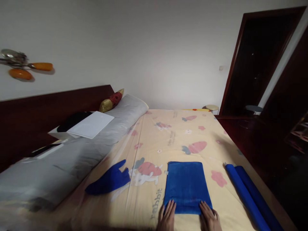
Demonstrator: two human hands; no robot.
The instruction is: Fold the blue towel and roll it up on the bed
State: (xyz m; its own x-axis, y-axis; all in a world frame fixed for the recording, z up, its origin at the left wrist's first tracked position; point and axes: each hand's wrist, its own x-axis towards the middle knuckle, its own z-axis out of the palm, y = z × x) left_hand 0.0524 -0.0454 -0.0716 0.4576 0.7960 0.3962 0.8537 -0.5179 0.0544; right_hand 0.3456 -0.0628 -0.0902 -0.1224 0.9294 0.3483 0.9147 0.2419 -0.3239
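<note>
Left hand (168, 216) and right hand (209, 215) on near corners of cloth (186, 186); fingers nearly straight, any pinch impossible to tell. Uneven pull could skew cloth, wrinkle sheet (166, 154).

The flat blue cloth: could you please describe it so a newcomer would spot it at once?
On the cream rabbit-print bedsheet, look near the bottom for the left hand and right hand. They touch the blue cloth, lying between an irregular blue piece on its left and blue rolls on its right; of these, only it is a flat rectangle.
</note>
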